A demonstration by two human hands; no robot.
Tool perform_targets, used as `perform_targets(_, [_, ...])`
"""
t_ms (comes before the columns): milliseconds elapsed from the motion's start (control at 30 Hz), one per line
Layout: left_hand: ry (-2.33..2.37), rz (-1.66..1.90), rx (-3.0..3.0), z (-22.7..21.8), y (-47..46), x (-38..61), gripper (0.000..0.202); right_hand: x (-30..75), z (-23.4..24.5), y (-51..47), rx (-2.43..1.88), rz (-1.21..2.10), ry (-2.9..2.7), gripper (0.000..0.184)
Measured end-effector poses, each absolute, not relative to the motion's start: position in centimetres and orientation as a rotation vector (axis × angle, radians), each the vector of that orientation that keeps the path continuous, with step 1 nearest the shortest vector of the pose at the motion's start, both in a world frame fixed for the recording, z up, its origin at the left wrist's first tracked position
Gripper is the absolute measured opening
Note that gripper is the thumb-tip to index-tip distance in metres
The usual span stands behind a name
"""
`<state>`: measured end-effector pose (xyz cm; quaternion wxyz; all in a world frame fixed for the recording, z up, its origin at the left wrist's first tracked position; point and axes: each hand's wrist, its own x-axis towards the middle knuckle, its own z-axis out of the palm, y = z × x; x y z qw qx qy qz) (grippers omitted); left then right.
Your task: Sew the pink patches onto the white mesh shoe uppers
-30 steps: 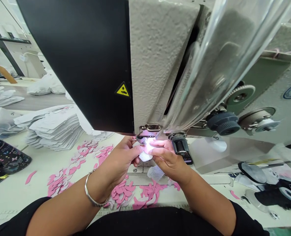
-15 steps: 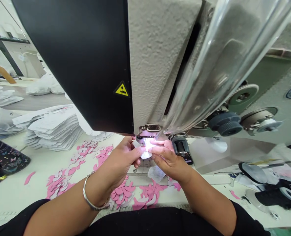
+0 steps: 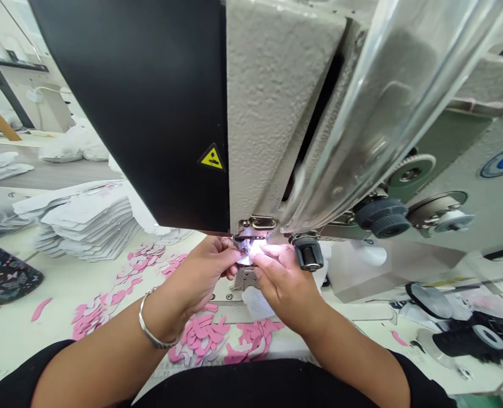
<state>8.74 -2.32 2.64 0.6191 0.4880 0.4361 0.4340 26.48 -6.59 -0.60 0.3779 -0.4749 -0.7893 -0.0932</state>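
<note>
Sewing machine head (image 3: 277, 113) fills the upper view, with black panel (image 3: 127, 113) and yellow warning sticker (image 3: 212, 159) at left, clear plastic guard (image 3: 374, 113) at right; tabletop (image 3: 17, 272) carries stacks of white cut pieces (image 3: 89, 221) and loose pink foam scraps (image 3: 200, 334). Left hand (image 3: 204, 277), bangle (image 3: 151, 328) on its wrist, and right hand (image 3: 283, 283) meet just below the presser foot (image 3: 251, 229), each pressed closed, thumbs and fingertips apparently pinching a small pale piece (image 3: 245, 259) that sits at the foot in bright lamp light, mostly hidden by the fingers. White mesh piece (image 3: 257, 303) lies on the machine bed just below the right hand. Needle not visible. Risks, judged: fingertips this close to the foot could be pricked if the machine runs; a piece this small could slip or fold under the foot if either pinch loosens. Versus previous frame: hands closer together, less of the pale piece showing, mesh piece shifted left and more bunched
</note>
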Motion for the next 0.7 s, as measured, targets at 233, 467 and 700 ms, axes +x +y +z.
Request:
perform_targets(233, [0.940, 0.981, 1.134, 2.8, -2.0, 8.4, 0.015, 26.0, -0.6, -7.1, -1.225, -0.393, -2.041, 0.031])
perform_targets(467, [0.928, 0.967, 1.105, 2.5, -2.1, 8.2, 0.012, 26.3, -1.3, -6.5, -1.184, -0.318, -2.014, 0.026])
perform_targets(700, [0.914, 1.007, 1.126, 2.4, -2.3, 8.1, 0.012, 26.5, -1.3, -6.5, -1.192, -0.317, -2.030, 0.024])
